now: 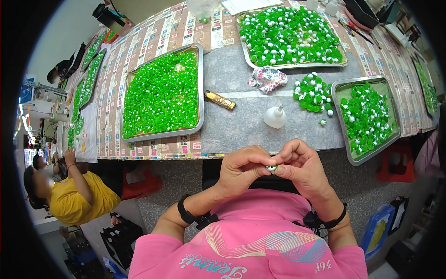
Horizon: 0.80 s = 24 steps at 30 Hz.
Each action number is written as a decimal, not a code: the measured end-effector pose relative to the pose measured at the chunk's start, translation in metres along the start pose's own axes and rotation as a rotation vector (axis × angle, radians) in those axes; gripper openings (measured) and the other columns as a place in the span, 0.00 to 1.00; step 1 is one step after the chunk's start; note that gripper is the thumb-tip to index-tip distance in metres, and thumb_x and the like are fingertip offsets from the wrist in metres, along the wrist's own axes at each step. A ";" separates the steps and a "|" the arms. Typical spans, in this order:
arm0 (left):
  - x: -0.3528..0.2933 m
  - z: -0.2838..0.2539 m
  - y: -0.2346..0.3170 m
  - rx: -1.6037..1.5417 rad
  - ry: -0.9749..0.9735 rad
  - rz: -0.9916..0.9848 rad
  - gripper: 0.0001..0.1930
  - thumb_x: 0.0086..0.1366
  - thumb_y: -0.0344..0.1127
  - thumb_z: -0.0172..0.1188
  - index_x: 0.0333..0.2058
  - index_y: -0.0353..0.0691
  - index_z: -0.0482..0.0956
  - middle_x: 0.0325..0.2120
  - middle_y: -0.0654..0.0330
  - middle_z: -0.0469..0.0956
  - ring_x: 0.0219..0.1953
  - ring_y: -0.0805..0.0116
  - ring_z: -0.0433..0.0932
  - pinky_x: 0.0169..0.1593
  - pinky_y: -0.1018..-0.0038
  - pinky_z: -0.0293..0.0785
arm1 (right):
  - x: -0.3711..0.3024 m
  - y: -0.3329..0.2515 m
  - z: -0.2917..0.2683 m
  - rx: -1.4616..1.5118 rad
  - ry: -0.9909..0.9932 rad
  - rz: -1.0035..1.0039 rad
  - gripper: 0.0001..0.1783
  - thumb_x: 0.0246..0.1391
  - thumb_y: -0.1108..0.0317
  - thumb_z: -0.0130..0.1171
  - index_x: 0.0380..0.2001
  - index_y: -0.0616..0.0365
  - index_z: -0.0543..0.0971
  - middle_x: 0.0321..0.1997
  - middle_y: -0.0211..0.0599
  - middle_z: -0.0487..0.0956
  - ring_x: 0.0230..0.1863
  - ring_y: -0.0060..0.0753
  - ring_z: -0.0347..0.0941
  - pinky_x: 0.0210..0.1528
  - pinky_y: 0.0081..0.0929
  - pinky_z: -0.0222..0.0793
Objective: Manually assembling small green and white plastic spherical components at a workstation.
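My left hand [242, 166] and my right hand [302, 168] meet in front of my chest, just off the table's near edge. Between their fingertips they pinch a small green-and-white piece [271, 168] with dark spots. Beyond them on the grey mat stands a white squeeze bottle [275, 118] with a narrow tip. A loose heap of green-and-white pieces [313, 93] lies to its right, and one single piece [323, 122] sits apart, nearer to me.
Metal trays of green pieces stand at the left [200, 111], far right [297, 66] and near right [353, 160]. A flowered cloth [267, 79] and a gold-and-black lighter-shaped object [220, 100] lie between them. Someone in a yellow shirt [83, 197] works at the left.
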<state>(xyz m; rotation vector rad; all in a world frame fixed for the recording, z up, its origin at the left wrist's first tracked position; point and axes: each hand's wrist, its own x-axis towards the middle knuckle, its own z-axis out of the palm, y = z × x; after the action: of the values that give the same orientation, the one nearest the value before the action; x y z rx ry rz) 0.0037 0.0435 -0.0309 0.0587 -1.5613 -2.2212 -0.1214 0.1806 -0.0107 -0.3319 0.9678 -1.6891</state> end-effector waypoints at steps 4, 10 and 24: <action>-0.001 -0.005 -0.004 -0.042 -0.021 -0.023 0.09 0.56 0.19 0.60 0.36 0.36 0.79 0.33 0.58 0.76 0.36 0.71 0.75 0.40 0.78 0.72 | -0.002 -0.005 0.005 -0.091 0.015 -0.022 0.15 0.47 0.80 0.63 0.37 0.60 0.71 0.38 0.35 0.78 0.42 0.23 0.74 0.46 0.20 0.73; 0.000 -0.007 -0.005 -0.109 -0.041 -0.064 0.09 0.55 0.20 0.61 0.35 0.36 0.80 0.32 0.58 0.76 0.36 0.71 0.75 0.41 0.78 0.72 | -0.007 -0.005 0.009 -0.270 0.019 -0.182 0.14 0.46 0.80 0.63 0.37 0.62 0.73 0.39 0.35 0.77 0.42 0.23 0.74 0.46 0.21 0.72; 0.004 -0.004 0.004 0.030 -0.038 -0.015 0.12 0.52 0.17 0.62 0.36 0.34 0.81 0.30 0.57 0.78 0.32 0.71 0.76 0.36 0.78 0.73 | -0.007 -0.003 0.002 -0.120 0.028 -0.045 0.13 0.48 0.79 0.62 0.36 0.60 0.70 0.38 0.38 0.78 0.39 0.22 0.75 0.44 0.20 0.73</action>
<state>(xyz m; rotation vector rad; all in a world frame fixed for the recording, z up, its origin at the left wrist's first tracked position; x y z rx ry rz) 0.0022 0.0375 -0.0278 0.0380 -1.6198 -2.2226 -0.1196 0.1864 -0.0057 -0.4126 1.0923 -1.6839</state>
